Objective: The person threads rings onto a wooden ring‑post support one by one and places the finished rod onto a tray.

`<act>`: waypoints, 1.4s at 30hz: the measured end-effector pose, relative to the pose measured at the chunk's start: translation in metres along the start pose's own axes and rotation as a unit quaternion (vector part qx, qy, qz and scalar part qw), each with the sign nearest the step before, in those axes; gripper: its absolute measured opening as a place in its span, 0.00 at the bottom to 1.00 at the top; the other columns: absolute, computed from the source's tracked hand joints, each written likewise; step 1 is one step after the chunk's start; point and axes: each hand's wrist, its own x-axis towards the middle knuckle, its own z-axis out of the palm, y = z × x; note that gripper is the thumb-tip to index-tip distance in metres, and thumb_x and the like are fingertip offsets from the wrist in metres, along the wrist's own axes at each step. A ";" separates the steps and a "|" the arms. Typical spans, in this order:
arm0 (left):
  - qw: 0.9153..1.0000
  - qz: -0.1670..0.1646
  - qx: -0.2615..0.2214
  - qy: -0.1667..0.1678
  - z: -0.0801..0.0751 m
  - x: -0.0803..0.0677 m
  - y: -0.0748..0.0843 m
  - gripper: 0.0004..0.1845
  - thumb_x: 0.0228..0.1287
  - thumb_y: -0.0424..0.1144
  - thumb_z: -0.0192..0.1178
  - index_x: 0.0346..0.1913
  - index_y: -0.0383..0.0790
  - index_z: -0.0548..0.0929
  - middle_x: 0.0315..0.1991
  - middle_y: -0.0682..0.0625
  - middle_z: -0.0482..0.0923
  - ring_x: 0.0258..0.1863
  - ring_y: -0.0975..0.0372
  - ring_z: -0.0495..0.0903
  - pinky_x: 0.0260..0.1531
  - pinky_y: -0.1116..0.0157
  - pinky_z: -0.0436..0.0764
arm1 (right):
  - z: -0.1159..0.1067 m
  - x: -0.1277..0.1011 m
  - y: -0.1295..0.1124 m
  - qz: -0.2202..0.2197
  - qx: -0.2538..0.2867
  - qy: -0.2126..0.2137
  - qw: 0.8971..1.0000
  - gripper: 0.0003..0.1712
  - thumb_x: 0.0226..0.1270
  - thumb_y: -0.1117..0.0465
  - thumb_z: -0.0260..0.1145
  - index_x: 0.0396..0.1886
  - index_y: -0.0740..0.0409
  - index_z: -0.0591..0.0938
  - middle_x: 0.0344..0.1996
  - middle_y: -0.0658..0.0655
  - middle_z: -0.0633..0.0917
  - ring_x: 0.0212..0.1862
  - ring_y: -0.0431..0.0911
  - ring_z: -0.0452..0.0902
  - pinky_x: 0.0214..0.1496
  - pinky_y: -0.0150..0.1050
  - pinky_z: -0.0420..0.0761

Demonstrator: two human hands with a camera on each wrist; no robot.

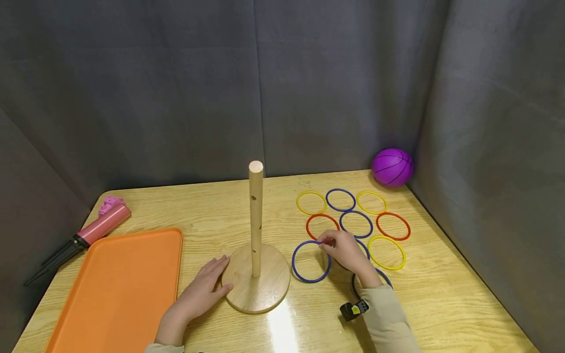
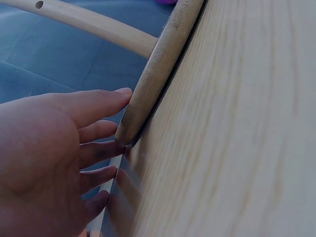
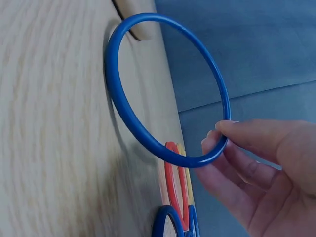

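A thin blue ring [image 1: 311, 262] is sitting at lower centre-right of the head view, just right of the wooden stand's round base [image 1: 256, 284], with its far edge being pinched by the right hand [image 1: 346, 252]. In the right wrist view the same blue ring [image 3: 163, 89] is tilting up off the tabletop, thumb and fingertips [image 3: 232, 129] closing on its rim at lower right. The wooden stand is standing upright at frame centre, its peg [image 1: 256, 215] rising from the disc, and the left hand [image 1: 205, 289] is lying flat against the disc's left edge.

An orange tray [image 1: 115, 289], pink pump [image 1: 94, 228], purple ball [image 1: 392, 167].
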 end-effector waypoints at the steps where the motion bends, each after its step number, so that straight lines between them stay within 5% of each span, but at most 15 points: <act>1: 1.000 -0.001 0.000 0.000 0.000 0.000 0.000 0.38 0.70 0.48 0.57 0.75 0.37 0.56 0.76 0.39 0.54 0.76 0.41 0.49 0.68 0.36 0.58 | -0.001 0.000 0.000 0.001 0.009 0.000 1.000 0.04 0.62 0.67 0.68 0.36 0.59 0.86 0.32 0.54 0.87 0.33 0.41 0.81 0.35 0.30 0.78; 7: 1.000 -0.003 0.000 0.003 -0.002 -0.001 0.000 0.38 0.69 0.48 0.57 0.75 0.37 0.56 0.76 0.39 0.54 0.76 0.41 0.48 0.68 0.36 0.58 | -0.006 0.001 -0.008 0.029 0.084 -0.002 0.996 0.07 0.65 0.65 0.66 0.39 0.63 0.85 0.31 0.57 0.87 0.27 0.41 0.79 0.29 0.32 0.80; 11: 1.000 -0.002 0.000 0.004 -0.003 -0.001 0.000 0.38 0.69 0.48 0.57 0.75 0.37 0.56 0.76 0.39 0.54 0.76 0.41 0.48 0.68 0.36 0.57 | -0.014 0.002 -0.018 0.069 0.182 0.005 0.981 0.10 0.66 0.64 0.65 0.44 0.66 0.84 0.36 0.63 0.86 0.36 0.48 0.84 0.38 0.43 0.87; 15: 1.000 -0.003 -0.003 0.005 -0.002 -0.001 -0.002 0.38 0.69 0.49 0.57 0.75 0.37 0.56 0.76 0.39 0.54 0.76 0.41 0.48 0.68 0.36 0.57 | -0.027 0.005 -0.033 0.099 0.287 0.028 0.952 0.13 0.67 0.64 0.64 0.47 0.68 0.82 0.38 0.59 0.86 0.41 0.46 0.84 0.43 0.45 0.87; 20: 1.000 -0.003 -0.004 0.002 0.000 0.000 -0.005 0.39 0.69 0.51 0.56 0.76 0.39 0.55 0.76 0.40 0.53 0.76 0.41 0.47 0.69 0.36 0.56 | -0.048 0.008 -0.059 0.107 0.432 0.065 0.893 0.06 0.68 0.66 0.63 0.38 0.53 0.85 0.33 0.44 0.84 0.39 0.36 0.82 0.39 0.34 0.86; 23: 1.000 -0.001 -0.006 0.002 0.000 0.000 -0.005 0.39 0.69 0.51 0.56 0.76 0.39 0.55 0.76 0.40 0.53 0.76 0.41 0.47 0.69 0.36 0.56 | -0.061 0.010 -0.077 0.081 0.501 0.068 0.859 0.14 0.69 0.69 0.61 0.33 0.44 0.86 0.32 0.43 0.85 0.38 0.35 0.81 0.37 0.30 0.85; 29: 1.000 -0.005 -0.013 -0.009 0.000 0.002 -0.004 0.50 0.59 0.59 0.64 0.76 0.39 0.54 0.76 0.39 0.52 0.76 0.41 0.47 0.68 0.35 0.56 | -0.077 0.012 -0.115 0.004 0.584 0.048 0.810 0.17 0.70 0.72 0.56 0.35 0.48 0.86 0.31 0.46 0.87 0.36 0.37 0.81 0.33 0.28 0.84; 34: 1.000 -0.007 -0.005 -0.014 0.002 0.002 -0.003 0.63 0.41 0.61 0.74 0.76 0.37 0.53 0.76 0.38 0.53 0.76 0.39 0.48 0.67 0.35 0.58 | -0.082 0.016 -0.142 -0.016 0.617 0.044 0.785 0.18 0.70 0.74 0.55 0.35 0.50 0.86 0.30 0.47 0.86 0.35 0.37 0.81 0.33 0.28 0.83; 42: 1.000 -0.010 0.011 -0.008 0.004 0.001 -0.001 0.66 0.36 0.62 0.75 0.76 0.37 0.53 0.75 0.38 0.54 0.75 0.40 0.49 0.67 0.37 0.60 | -0.084 0.024 -0.170 -0.007 0.642 0.056 0.765 0.20 0.71 0.74 0.51 0.34 0.51 0.86 0.29 0.48 0.85 0.34 0.37 0.80 0.33 0.28 0.84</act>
